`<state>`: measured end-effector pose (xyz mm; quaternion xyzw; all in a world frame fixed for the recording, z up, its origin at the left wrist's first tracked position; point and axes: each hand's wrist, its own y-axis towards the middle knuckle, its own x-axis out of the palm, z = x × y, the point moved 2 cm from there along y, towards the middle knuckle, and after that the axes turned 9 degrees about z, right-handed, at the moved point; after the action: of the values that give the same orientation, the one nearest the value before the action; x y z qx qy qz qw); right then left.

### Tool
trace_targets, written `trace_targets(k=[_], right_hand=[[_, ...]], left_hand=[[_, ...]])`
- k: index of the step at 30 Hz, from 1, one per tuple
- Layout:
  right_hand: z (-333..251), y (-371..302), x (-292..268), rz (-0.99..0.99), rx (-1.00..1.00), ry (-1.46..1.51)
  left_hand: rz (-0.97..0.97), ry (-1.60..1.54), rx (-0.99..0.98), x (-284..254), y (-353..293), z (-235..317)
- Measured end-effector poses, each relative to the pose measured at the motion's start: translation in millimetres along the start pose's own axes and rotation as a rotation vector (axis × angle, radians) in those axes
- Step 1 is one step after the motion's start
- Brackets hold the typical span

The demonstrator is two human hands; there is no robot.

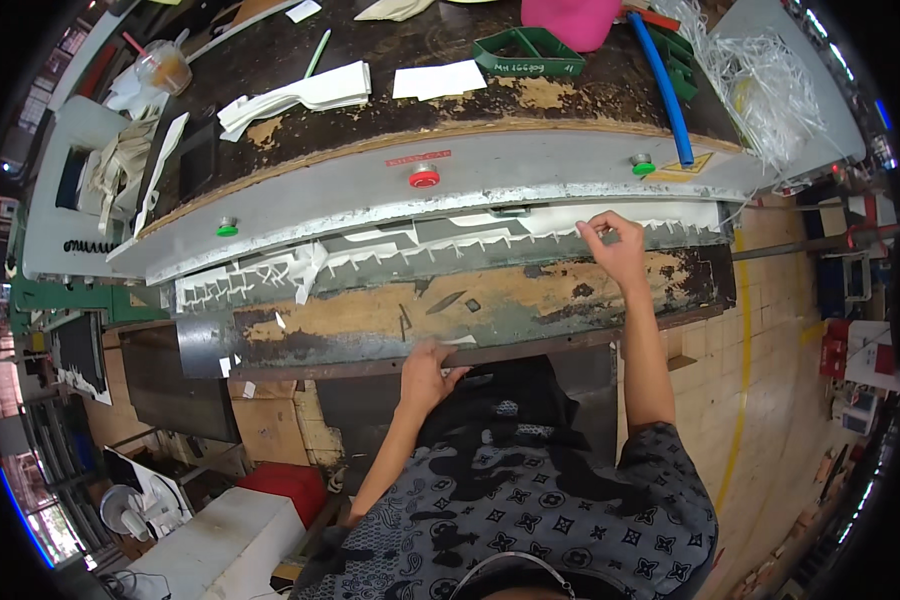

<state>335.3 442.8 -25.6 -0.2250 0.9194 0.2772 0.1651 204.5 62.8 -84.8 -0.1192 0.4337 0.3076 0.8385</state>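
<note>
A long white sheet strip with a jagged, cut-out edge (450,243) lies in the slot between the machine's grey front panel and the worn bench plate (530,293). Over its right part is my right hand (615,248), thumb and forefinger pinched together at the strip; whatever sits between the fingertips is too small to make out. My left hand (428,375) is at the near edge of the plate, its fingers smeared by motion. Just beside it lies a small white scrap (460,341). Left of centre, a crumpled white offcut (311,268) rests on the strip.
A red button (424,176) and green buttons (228,228) sit on the grey panel. On the upper table are folded white sheets (300,95), a green cutting die (528,50), a blue tube (662,90) and a pink object (575,20). Stringy white waste (770,95) heaps at right.
</note>
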Motion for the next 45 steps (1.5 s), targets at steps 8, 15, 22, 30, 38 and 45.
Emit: trace_targets(k=[8,15,22,30,38,45], right_hand=[[-15.4,-30.5,29.2,-0.241,-0.118,-0.096],[25.7,-19.0,98.6,-0.108,-0.064,-0.061],[61.5,-21.6,132.2,-0.130,-0.179,-0.157],[68.8,-24.2,143.9,-0.067,-0.095,-0.190],[60.8,-27.4,138.3,-0.060,-0.091,-0.165],[49.1,2.4,68.2,-0.082,0.038,0.005]], left_hand=[[0.011,-0.042,0.058,1.9,-1.6,-9.2],[0.051,-0.082,-0.018,-30.4,92.2,-27.1],[0.484,-0.056,0.057,-5.7,210.5,-79.3],[0.501,-0.009,0.000,18.8,212.5,-99.0],[0.552,-0.040,0.038,11.6,204.0,-87.6],[0.165,-0.261,-0.024,-3.8,84.7,-56.0]])
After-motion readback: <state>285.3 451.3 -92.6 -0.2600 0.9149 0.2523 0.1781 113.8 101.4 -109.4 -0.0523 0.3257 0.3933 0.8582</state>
